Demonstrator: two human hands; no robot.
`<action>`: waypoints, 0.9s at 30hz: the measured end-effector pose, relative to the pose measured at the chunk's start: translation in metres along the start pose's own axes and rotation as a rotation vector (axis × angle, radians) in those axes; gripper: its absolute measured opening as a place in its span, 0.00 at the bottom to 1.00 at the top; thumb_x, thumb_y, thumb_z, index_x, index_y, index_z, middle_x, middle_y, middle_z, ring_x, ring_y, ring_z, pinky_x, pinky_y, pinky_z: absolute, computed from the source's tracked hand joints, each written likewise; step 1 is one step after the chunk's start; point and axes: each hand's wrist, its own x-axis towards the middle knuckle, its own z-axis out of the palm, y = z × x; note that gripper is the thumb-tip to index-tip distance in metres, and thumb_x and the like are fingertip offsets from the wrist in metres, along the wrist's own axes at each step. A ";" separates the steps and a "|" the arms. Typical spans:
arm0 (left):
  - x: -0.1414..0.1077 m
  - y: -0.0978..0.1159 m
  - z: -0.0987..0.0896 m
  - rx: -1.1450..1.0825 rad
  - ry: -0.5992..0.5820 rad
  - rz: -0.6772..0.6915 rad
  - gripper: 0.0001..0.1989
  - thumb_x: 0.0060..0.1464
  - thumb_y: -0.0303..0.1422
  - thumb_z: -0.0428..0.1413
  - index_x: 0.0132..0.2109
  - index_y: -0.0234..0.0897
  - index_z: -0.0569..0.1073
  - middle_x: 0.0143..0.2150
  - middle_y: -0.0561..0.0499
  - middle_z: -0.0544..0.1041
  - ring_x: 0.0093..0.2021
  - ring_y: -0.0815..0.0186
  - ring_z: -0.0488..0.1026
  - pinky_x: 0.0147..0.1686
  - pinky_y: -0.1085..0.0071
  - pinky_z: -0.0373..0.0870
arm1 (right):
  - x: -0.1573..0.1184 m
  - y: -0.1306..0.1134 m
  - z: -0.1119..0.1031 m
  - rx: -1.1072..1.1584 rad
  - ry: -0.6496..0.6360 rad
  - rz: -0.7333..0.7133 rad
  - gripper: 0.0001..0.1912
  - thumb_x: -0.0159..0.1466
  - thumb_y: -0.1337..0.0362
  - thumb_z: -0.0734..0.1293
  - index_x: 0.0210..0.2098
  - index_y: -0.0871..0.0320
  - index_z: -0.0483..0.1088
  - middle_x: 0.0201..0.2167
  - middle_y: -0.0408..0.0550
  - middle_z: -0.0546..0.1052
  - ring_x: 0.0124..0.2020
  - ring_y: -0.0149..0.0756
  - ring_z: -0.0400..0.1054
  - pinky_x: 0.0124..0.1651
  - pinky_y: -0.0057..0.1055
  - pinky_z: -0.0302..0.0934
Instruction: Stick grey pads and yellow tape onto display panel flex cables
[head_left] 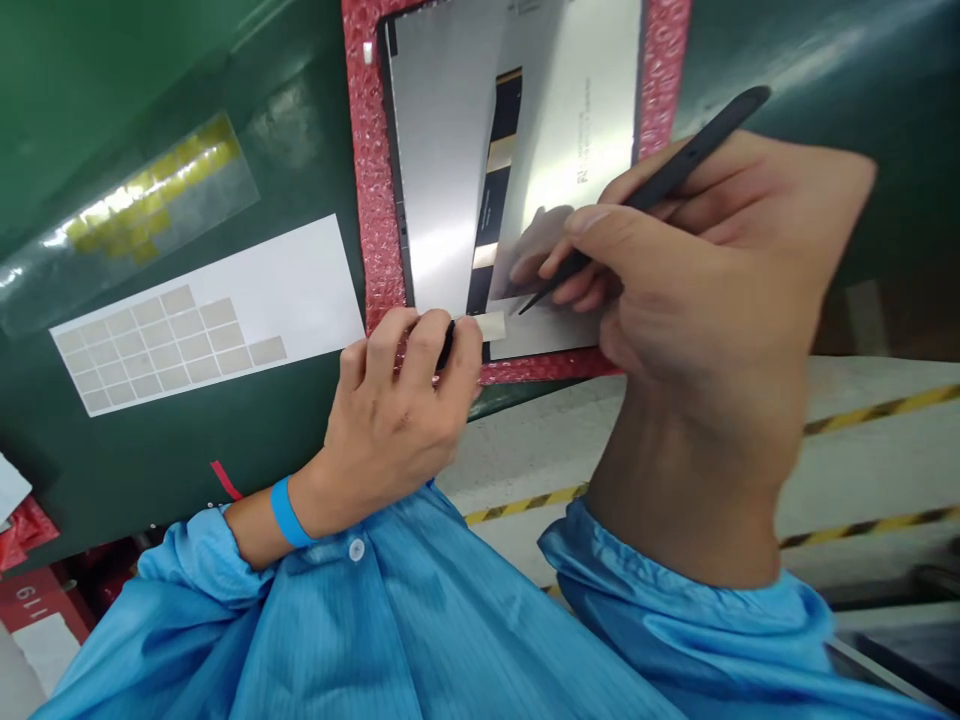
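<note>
A flat silver panel (442, 170) with a dark edge lies on pink bubble wrap (373, 180). Down its middle runs a black and gold strip (493, 195). My right hand (675, 250) grips a thin black pointed tool (694, 150), its tip just above the panel's lower part. My left hand (405, 400) rests at the panel's lower left corner with its fingers curled. A small pale sticker (491, 326) shows beside its fingertips, and a bit of something black is between the fingers; what they hold is partly hidden.
On the green table (300, 420) at the left lie a white sheet (300, 290) of grey rectangular stickers and a clear sheet (199, 215) with yellow pieces. A red box (45, 600) stands at the lower left. Yellow and black striped tape (885, 412) marks the floor.
</note>
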 end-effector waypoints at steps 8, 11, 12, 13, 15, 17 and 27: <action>0.002 0.007 0.002 0.038 -0.120 0.002 0.28 0.68 0.43 0.57 0.70 0.41 0.66 0.68 0.41 0.68 0.68 0.48 0.61 0.59 0.54 0.57 | 0.000 0.013 0.006 0.111 0.145 -0.084 0.04 0.50 0.72 0.70 0.23 0.58 0.71 0.19 0.47 0.73 0.13 0.32 0.62 0.10 0.23 0.48; -0.003 0.006 0.001 0.081 -0.112 -0.046 0.29 0.68 0.46 0.57 0.71 0.45 0.65 0.70 0.42 0.67 0.69 0.48 0.60 0.60 0.53 0.55 | 0.000 0.021 0.006 0.117 0.182 -0.062 0.04 0.51 0.69 0.71 0.24 0.58 0.70 0.19 0.46 0.73 0.13 0.31 0.62 0.11 0.23 0.50; -0.006 0.006 -0.001 0.094 -0.114 -0.075 0.29 0.68 0.47 0.56 0.71 0.46 0.65 0.71 0.42 0.66 0.69 0.48 0.60 0.60 0.53 0.55 | 0.000 0.022 0.007 0.116 0.185 -0.047 0.04 0.53 0.68 0.71 0.26 0.58 0.70 0.20 0.46 0.74 0.14 0.31 0.63 0.12 0.22 0.51; -0.008 0.006 -0.003 0.103 -0.124 -0.102 0.29 0.69 0.47 0.55 0.71 0.46 0.64 0.71 0.41 0.65 0.70 0.48 0.59 0.60 0.53 0.54 | 0.000 0.022 0.007 0.112 0.192 -0.029 0.05 0.54 0.67 0.71 0.27 0.58 0.70 0.21 0.46 0.74 0.15 0.30 0.64 0.13 0.22 0.53; -0.011 0.005 -0.008 0.109 -0.149 -0.137 0.28 0.70 0.47 0.53 0.72 0.45 0.64 0.72 0.40 0.64 0.70 0.47 0.59 0.60 0.53 0.54 | -0.001 0.020 0.009 0.116 0.207 0.029 0.07 0.56 0.64 0.71 0.29 0.59 0.69 0.22 0.45 0.74 0.16 0.27 0.64 0.15 0.20 0.54; -0.010 0.003 -0.010 0.111 -0.146 -0.139 0.27 0.71 0.46 0.52 0.71 0.43 0.65 0.72 0.38 0.64 0.70 0.46 0.59 0.60 0.51 0.54 | 0.000 0.016 0.014 0.150 0.179 0.135 0.10 0.55 0.60 0.71 0.30 0.58 0.66 0.21 0.43 0.74 0.16 0.27 0.64 0.16 0.20 0.54; 0.008 -0.006 0.006 0.175 -0.057 -0.079 0.28 0.69 0.43 0.55 0.70 0.37 0.68 0.74 0.34 0.62 0.73 0.42 0.57 0.65 0.43 0.53 | 0.024 0.018 0.029 0.191 0.101 0.109 0.18 0.55 0.51 0.70 0.32 0.58 0.65 0.23 0.45 0.75 0.17 0.31 0.66 0.16 0.22 0.54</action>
